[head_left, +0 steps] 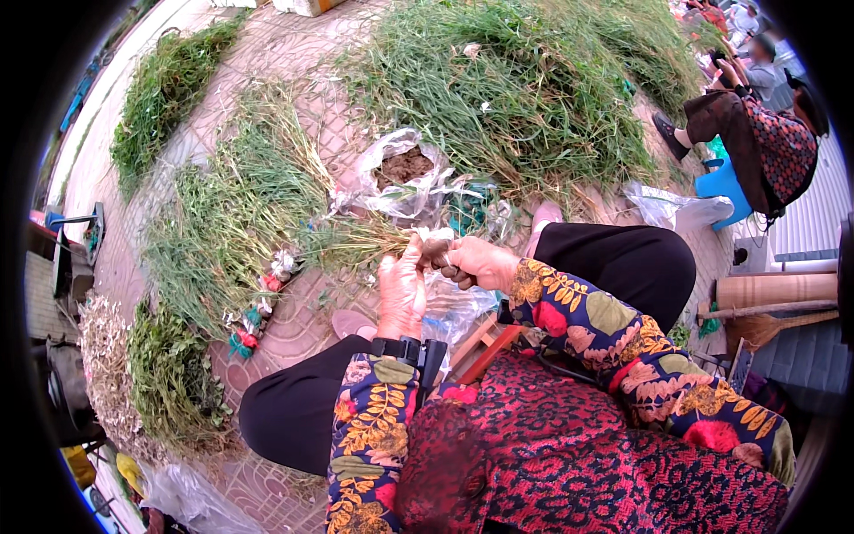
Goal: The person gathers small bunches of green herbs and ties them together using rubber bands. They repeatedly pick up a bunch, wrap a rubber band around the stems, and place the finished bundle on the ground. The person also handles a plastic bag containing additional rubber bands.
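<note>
My left hand [400, 285] grips the end of a bundle of thin green and straw-coloured stems [356, 238] that points to the left. Pale wrapping [435, 235] is around that end. My right hand [476, 267] is closed at the same end, its brown, soiled fingertips pressed on the wrapping and a dark brown clump; exactly what they hold is partly hidden. Just beyond my hands lies an open clear plastic bag [374, 175] of brown, soil-like material [405, 165]. Crumpled clear plastic [445, 303] lies below my hands, above a small wooden stool [485, 351].
Cut grass heaps [507, 89] and tied bundles [218, 231] lie on pink paving [285, 320], with leafy [169, 374] and dried [107, 365] piles at left. At right sit a co-worker [765, 151], a blue bucket [722, 194], a plastic bag [676, 209] and a broom [769, 325].
</note>
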`<state>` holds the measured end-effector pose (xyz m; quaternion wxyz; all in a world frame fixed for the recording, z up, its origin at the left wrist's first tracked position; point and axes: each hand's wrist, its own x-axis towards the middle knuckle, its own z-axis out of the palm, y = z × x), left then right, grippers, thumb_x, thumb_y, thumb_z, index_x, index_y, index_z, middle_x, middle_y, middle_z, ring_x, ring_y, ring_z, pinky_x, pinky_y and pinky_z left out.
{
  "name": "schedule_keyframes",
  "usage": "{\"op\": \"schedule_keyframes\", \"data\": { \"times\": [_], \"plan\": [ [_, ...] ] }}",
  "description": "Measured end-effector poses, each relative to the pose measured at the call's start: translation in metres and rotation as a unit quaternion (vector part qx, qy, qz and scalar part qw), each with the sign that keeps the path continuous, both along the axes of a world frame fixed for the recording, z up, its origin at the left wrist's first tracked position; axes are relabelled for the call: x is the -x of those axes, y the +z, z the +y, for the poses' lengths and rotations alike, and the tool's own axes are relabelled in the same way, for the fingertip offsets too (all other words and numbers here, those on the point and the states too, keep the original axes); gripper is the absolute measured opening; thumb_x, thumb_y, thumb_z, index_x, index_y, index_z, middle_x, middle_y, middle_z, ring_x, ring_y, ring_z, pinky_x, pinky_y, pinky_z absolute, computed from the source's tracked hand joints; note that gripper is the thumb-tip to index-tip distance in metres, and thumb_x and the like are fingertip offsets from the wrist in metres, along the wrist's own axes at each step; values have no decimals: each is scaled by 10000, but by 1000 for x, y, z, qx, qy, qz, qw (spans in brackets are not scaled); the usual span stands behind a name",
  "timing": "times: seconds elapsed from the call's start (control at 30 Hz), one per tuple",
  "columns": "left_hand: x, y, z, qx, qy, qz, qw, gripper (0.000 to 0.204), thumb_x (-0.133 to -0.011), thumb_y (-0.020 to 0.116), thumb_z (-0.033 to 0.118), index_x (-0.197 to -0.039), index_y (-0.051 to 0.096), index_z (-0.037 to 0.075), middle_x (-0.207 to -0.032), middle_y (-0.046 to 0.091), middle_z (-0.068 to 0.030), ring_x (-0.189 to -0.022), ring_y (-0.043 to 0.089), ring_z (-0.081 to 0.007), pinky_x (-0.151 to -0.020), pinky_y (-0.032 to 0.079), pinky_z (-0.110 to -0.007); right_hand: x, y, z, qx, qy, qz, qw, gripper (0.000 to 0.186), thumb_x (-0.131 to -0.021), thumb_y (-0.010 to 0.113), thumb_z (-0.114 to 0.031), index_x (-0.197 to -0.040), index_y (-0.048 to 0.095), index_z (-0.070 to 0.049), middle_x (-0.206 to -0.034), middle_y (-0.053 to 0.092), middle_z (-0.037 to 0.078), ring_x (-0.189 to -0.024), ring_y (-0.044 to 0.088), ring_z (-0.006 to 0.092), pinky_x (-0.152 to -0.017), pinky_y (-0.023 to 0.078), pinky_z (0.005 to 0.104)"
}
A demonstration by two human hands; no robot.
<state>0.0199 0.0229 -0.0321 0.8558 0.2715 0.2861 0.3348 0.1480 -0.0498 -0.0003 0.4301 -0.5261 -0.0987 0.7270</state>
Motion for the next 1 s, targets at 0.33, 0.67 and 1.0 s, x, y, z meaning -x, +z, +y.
{"op": "schedule_keyframes", "data": {
  "times": [0.33,0.67,1.0],
  "plan": [
    [4,5,0,26,-51,-7,998,259,-843,601,184,-1003,500,8,-829,633,-124,-710,617,-210,-648,483,-322,5,22,-9,8,67,-83,994,177,-871,494,-187,-944,582,-52,-633,496,-20,-475,406,71,-403,322,221],
    [-2,7,-6,39,-25,-21,999,221,-849,592,161,-1002,541,9,-883,604,-62,-752,594,-171,-684,475,-297,-10,40,-6,-266,99,-483,828,392,-809,636,-218,-1095,517,22,-958,601,115,-905,552,148,-806,437,288],
    [7,26,-1,-16,-174,52,983,180,-840,576,59,-1003,503,40,-860,530,14,-594,417,-29,-449,297,-179,-11,34,-7,-152,-10,-319,935,291,-842,595,-162,-1064,568,25,-869,608,32,-791,551,74,-707,455,230]
  ]
}}
